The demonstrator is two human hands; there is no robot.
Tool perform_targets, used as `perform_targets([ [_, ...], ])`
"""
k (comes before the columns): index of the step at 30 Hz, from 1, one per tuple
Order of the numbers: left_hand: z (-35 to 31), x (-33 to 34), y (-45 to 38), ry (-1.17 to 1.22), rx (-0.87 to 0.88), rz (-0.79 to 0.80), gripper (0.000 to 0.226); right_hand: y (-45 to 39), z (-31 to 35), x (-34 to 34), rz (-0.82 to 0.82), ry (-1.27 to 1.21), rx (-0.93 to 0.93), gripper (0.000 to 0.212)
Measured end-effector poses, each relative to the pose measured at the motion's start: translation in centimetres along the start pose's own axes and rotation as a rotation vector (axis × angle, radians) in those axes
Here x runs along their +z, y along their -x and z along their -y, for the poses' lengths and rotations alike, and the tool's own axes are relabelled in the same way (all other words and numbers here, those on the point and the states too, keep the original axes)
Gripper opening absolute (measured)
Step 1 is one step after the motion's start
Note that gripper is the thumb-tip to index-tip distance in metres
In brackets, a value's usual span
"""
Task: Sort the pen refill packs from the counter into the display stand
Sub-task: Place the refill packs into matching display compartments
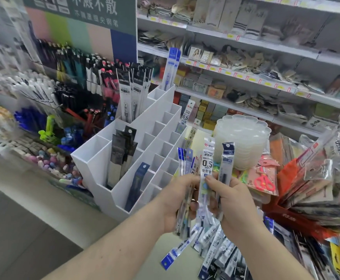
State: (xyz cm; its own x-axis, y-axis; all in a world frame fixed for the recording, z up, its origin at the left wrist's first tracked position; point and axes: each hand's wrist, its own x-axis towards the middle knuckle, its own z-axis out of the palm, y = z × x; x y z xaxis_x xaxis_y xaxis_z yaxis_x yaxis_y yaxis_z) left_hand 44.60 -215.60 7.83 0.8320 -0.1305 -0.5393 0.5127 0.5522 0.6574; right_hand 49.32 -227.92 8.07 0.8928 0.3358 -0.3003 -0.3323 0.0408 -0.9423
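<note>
My left hand (177, 201) grips a fan of blue-topped clear plastic pen refill packs (185, 164); my right hand (227, 201) pinches two more. Both sit just right of the white tiered plastic display stand (124, 190). Loose packs (211, 245) cover the counter's near edge.

Stack of clear scalloped trays (244, 138), pink packaged scissors (264, 179) just beside it, stocked shelves (246, 43) behind, pens (70, 63) at left.

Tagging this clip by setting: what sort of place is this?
Most likely a stationery or general goods shop. Tiered pen racks stand at the left, price-tagged shelves of packaged goods run along the back, and a white display stand holds refill packs.
</note>
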Motion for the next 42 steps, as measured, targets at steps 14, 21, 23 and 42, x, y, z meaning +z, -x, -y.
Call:
perform_targets([
  [14,0.3,-1.2,0.8,-0.086,0.295,-0.231,0.026,1.0,0.0,-1.0,-0.019,0.000,0.041,0.012],
  [21,0.4,-0.6,0.9,-0.047,0.348,-0.299,0.030,1.6,0.6,-0.7,-0.001,-0.085,-0.088,0.015],
  [23,0.4,-0.4,1.0,-0.041,0.355,-0.275,0.031,1.6,0.8,-0.7,0.011,-0.063,-0.110,0.016],
  [42,-0.7,0.5,2.4,-0.185,0.478,-0.042,0.045,1.6,3.9,-1.8,0.111,-0.025,-0.181,0.027],
])
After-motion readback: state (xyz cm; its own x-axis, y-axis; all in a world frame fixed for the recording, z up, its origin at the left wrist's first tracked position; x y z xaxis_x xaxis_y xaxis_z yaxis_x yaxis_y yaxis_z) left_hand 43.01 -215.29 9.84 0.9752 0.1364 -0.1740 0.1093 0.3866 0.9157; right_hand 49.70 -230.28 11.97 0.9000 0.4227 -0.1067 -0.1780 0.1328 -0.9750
